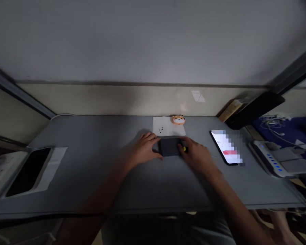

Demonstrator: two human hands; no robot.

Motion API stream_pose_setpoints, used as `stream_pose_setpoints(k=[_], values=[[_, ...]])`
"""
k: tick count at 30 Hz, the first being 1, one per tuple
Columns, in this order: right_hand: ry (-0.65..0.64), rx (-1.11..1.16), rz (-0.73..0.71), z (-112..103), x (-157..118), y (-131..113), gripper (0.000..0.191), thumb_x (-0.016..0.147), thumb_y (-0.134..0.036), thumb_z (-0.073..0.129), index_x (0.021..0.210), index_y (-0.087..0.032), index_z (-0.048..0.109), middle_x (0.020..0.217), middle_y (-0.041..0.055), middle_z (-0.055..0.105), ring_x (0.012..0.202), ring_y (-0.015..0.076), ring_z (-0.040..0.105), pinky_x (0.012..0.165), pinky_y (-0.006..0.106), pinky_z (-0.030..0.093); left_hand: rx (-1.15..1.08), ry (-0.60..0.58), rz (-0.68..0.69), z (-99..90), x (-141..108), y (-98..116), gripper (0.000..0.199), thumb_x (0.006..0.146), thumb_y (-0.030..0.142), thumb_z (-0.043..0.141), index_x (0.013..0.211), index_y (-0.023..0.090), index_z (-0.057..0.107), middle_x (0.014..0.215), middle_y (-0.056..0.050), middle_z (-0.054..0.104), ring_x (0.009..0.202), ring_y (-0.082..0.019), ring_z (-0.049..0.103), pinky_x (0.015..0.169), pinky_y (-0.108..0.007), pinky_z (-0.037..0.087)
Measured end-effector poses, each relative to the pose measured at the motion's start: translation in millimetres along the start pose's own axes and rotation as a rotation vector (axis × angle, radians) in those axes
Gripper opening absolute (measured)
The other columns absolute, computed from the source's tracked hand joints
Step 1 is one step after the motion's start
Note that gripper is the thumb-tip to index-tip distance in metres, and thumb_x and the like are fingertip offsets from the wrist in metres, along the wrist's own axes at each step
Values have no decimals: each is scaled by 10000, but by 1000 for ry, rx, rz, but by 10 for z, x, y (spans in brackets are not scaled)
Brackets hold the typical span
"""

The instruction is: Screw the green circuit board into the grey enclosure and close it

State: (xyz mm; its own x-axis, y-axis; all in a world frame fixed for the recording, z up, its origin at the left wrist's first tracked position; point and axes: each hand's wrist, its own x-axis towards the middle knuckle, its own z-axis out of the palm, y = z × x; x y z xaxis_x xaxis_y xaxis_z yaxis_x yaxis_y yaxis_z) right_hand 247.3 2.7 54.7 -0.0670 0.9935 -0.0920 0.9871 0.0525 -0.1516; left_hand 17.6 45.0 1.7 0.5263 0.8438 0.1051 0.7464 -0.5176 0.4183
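A flat, dark rectangular device lies on the grey desk between my two hands. My left hand grips its left end, thumb at the near corner and fingers at the far corner. Over the right end, my right hand is closed around a small yellow-and-black tool, mostly hidden by the fingers. Just beyond the device is a white sheet of paper with several tiny dark pieces, too small to name. An orange-and-white animal-faced case sits on the paper's far right corner.
To the right lies a phone with a lit screen, beside a white power strip with plugs. Another phone, its screen dark, rests at the left on white paper. A black object leans at the back right. A wall bounds the desk.
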Motion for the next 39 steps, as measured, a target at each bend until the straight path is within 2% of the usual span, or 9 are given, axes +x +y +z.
stream_pose_setpoints(k=[3,7,11,13,16,18,21,29,39], values=[[28,4,31,162,-100,-157,394,1056,-307,433,1380,-214,638,1310,152,752,937,299,791,715,366,536,-16,11,-3,-3,-3,8,736,725,555,909,1356,251,684,1233,-78,694,1206,-321,583,1096,-462,469],[112,140,-18,40,-32,-78,267,1006,-298,505,1102,-202,735,1091,145,802,827,293,770,717,383,528,-55,-14,-23,-8,-12,17,810,724,523,917,1431,256,624,1364,-89,655,1300,-333,558,1162,-486,433],[598,744,-196,-205,295,106,140,871,-231,594,963,-235,700,1015,66,789,899,221,727,814,353,539,-136,1,-27,33,-27,51,797,737,459,915,1447,286,594,1430,-78,631,1356,-325,548,1199,-481,413],[728,1100,-200,-244,473,139,99,869,-307,608,931,-246,657,908,20,756,822,184,691,785,336,539,-167,10,-28,45,-37,82,746,756,408,903,1427,283,603,1415,-74,649,1343,-311,566,1190,-465,432],[693,1636,33,-112,668,124,245,887,-489,551,856,-248,575,784,12,713,722,166,660,708,309,531,-205,41,-20,31,-53,131,680,775,350,876,1399,283,614,1378,-71,674,1309,-295,596,1158,-460,470],[493,1805,246,58,737,102,333,853,-569,553,780,-245,533,708,24,680,639,163,624,604,289,488,-227,57,-9,11,-63,154,641,776,353,867,1365,265,629,1348,-82,686,1284,-296,613,1129,-464,498],[302,1785,366,285,773,83,428,785,-675,587,758,-249,564,589,-11,576,491,139,470,484,286,380,-244,61,25,-14,-72,162,550,803,377,832,1304,240,651,1294,-96,708,1233,-301,640,1082,-468,533],[363,1680,323,294,741,93,684,655,-879,628,797,-213,679,537,-33,553,477,123,442,472,274,323,-215,104,122,-21,-69,162,335,988,376,577,1247,208,706,1174,-115,763,1158,-289,678,1026,-464,569],[422,1512,169,336,755,81,583,775,-785,641,812,-205,697,658,-11,658,502,101,416,512,265,342,-353,373,13,174,-22,184,247,984,370,582,1070,228,765,1063,-83,788,1021,-249,727,960,-429,603]])
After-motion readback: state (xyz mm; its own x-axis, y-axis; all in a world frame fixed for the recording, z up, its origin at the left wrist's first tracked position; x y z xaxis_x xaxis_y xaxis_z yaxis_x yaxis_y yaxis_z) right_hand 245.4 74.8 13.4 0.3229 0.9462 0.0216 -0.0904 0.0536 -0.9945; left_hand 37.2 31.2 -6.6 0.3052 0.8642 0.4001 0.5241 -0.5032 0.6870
